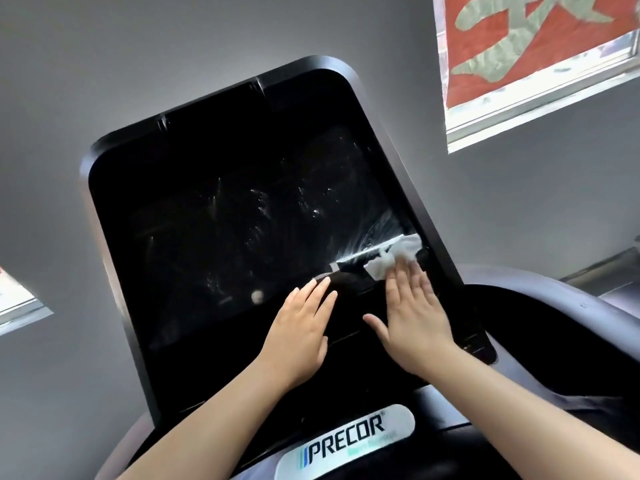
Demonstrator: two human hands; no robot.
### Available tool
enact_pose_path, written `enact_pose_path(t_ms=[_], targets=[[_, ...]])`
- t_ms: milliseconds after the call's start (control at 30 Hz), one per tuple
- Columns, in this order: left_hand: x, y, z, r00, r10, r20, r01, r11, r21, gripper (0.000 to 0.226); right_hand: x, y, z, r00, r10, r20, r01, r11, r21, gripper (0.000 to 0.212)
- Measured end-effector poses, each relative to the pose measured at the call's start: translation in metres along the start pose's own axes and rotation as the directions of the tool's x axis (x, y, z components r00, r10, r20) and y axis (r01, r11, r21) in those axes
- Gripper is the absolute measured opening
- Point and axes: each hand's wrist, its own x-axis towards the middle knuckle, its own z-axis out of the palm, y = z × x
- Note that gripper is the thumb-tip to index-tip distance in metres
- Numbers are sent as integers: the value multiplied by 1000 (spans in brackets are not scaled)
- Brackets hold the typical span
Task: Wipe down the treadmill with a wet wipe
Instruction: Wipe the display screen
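Note:
The treadmill's black console screen fills the middle of the view, tilted, with wet streaks across its glass. A crumpled white wet wipe lies against the screen's lower right corner. My right hand presses on it with straight fingers, fingertips on the wipe. My left hand rests flat on the lower part of the console, fingers straight, holding nothing. A silver badge reading PRECOR sits below the console.
Grey handlebar arms curve round the console's right and lower sides. Behind is a grey wall with a window holding a red paper decoration at the upper right. Another window corner shows at the left.

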Motion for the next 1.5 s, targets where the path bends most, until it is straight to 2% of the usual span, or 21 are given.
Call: enact_pose_path(t_ms=[67,133,167,233,300,333,433,600,767,900,1000,1133,1200,1500], targets=[[-3,-1,1,1000,4,-7,-4,1000,-5,79,-23,-18,9,958,-273,87,271,962,39,80],[-11,-4,2,1000,9,-3,-9,1000,-2,77,-29,-11,8,889,-432,148,438,899,-6,73],[-16,-7,2,1000,8,10,-8,1000,9,77,-21,-3,2,898,-422,124,428,904,-24,72],[-29,-15,3,999,-15,33,14,999,35,79,2,12,-4,963,-268,29,269,963,-27,76],[-44,-26,3,998,-55,34,54,998,35,82,19,14,-9,987,-157,28,156,988,15,79],[-52,-31,3,996,-78,38,77,996,37,84,22,8,-7,988,-156,23,155,987,31,78],[-77,-46,0,986,-151,77,148,988,49,91,13,-27,7,953,-304,-7,304,950,67,69],[-118,-73,-1,953,-276,125,272,961,49,93,-4,-100,21,822,-570,-11,566,813,138,62],[-143,-101,0,909,-404,103,407,913,-12,92,-5,-174,25,737,-669,94,645,738,195,61],[-150,-132,-4,853,-507,124,514,857,-40,79,4,-227,21,705,-693,153,660,719,215,60],[-149,-162,-9,845,-518,130,528,847,-58,68,17,-261,18,718,-679,153,646,731,219,62],[-145,-203,-17,845,-524,106,534,837,-119,66,46,-297,4,823,-551,136,508,822,258,71],[-139,-222,-19,843,-527,109,538,829,-151,66,64,-305,1,828,-557,73,543,826,150,81],[-88,-291,-38,878,-475,-61,440,852,-284,57,173,-335,-36,885,-457,89,455,889,38,61]])
